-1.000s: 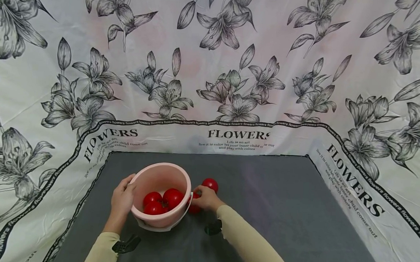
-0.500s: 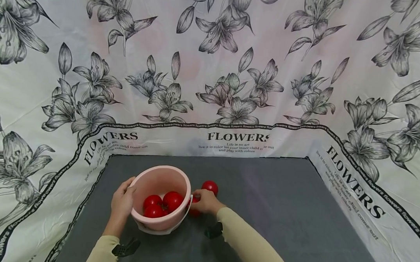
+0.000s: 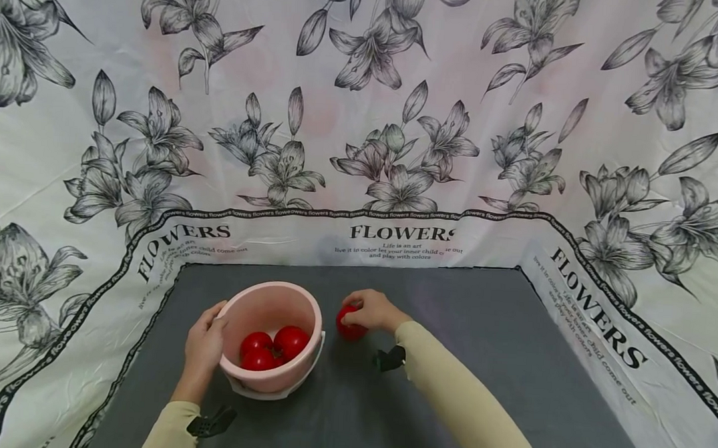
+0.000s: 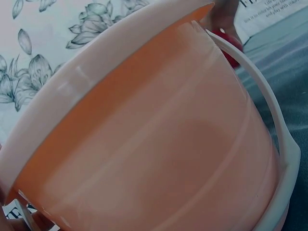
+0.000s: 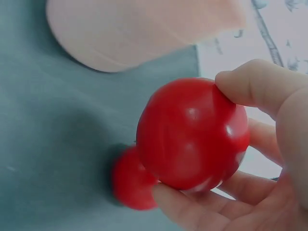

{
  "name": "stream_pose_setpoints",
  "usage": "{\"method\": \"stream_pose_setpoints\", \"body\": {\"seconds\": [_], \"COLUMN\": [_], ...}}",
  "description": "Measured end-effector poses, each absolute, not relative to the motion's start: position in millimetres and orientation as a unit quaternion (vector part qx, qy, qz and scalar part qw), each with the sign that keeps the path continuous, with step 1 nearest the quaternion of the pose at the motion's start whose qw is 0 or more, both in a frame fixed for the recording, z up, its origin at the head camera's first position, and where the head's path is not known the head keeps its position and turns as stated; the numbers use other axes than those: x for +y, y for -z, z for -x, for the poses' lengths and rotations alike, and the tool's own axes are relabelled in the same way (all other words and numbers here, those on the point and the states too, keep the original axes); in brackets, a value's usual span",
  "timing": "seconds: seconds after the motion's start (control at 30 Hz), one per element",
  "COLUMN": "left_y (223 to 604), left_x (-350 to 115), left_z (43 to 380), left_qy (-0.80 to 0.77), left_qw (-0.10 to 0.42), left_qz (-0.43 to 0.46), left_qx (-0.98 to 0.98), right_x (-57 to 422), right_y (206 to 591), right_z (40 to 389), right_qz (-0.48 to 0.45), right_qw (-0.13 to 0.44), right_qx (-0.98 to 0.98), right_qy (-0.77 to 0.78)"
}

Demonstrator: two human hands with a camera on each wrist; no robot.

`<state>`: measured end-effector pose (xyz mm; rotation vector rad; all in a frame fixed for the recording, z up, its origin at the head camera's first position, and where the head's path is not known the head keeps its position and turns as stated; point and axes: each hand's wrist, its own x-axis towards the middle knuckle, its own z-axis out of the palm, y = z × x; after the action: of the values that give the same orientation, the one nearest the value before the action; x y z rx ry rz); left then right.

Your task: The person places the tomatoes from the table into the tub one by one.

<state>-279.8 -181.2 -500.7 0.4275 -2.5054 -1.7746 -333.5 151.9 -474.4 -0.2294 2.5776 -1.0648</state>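
Note:
A pink bucket [image 3: 268, 380] with a white handle stands on the left of the dark table, with three red tomatoes [image 3: 290, 341] inside. My left hand [image 3: 203, 343] grips its rim from the left; in the left wrist view the bucket wall [image 4: 159, 134] fills most of the picture. To the right of the bucket, my right hand [image 3: 376, 310] holds a red tomato [image 5: 190, 134] between thumb and fingers, as the right wrist view shows. Behind it, partly hidden, a second tomato [image 5: 132, 180] lies on the table. The head view shows only one red shape [image 3: 350, 324] under the right hand.
White cloth [image 3: 398, 152] printed with lilies and lettering hangs behind the table and along its sides. The dark grey tabletop [image 3: 480, 336] extends to the right of the right hand. The bucket's handle [image 3: 317, 356] hangs down its near right side.
My right hand has moved away from the bucket's side, to the right and farther back, with a tomato in its fingers. The left hand and bucket keep their place.

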Motion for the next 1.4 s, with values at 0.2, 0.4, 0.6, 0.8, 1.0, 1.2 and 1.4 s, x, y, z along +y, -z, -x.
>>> {"method": "stream_pose_setpoints", "body": {"seconds": [0.2,0.4,0.6,0.8,1.0,1.2,1.4], "left_y": [501.9,501.3,500.7,500.1,500.9,501.2,501.9], "left_x": [-183.1,-181.5,-183.7,-183.3,-181.0,-180.3,-182.9], "left_z": [280.1,280.7,281.0,281.4,281.5,283.3,284.0], "left_qy": [0.57,0.567,0.569,0.574,0.584,0.586,0.581], "left_qw": [0.021,0.025,0.023,0.021,0.015,0.017,0.021], "left_qz": [-0.14,-0.14,-0.141,-0.142,-0.142,-0.147,-0.146], "left_qx": [-0.81,-0.811,-0.81,-0.806,-0.799,-0.797,-0.8], "right_x": [158.4,151.2,115.7,74.5,39.5,16.3,9.2], "right_y": [442.9,414.7,392.2,395.9,411.7,425.0,432.3], "right_z": [343.9,347.7,343.5,339.3,331.8,323.9,318.6], "right_qz": [0.07,0.102,0.162,0.201,0.203,0.244,0.253], "right_qw": [0.171,0.141,0.13,0.159,0.18,0.189,0.211], "right_qx": [0.905,0.912,0.903,0.889,0.889,0.897,0.903], "right_qy": [0.383,0.372,0.377,0.379,0.369,0.316,0.277]}}
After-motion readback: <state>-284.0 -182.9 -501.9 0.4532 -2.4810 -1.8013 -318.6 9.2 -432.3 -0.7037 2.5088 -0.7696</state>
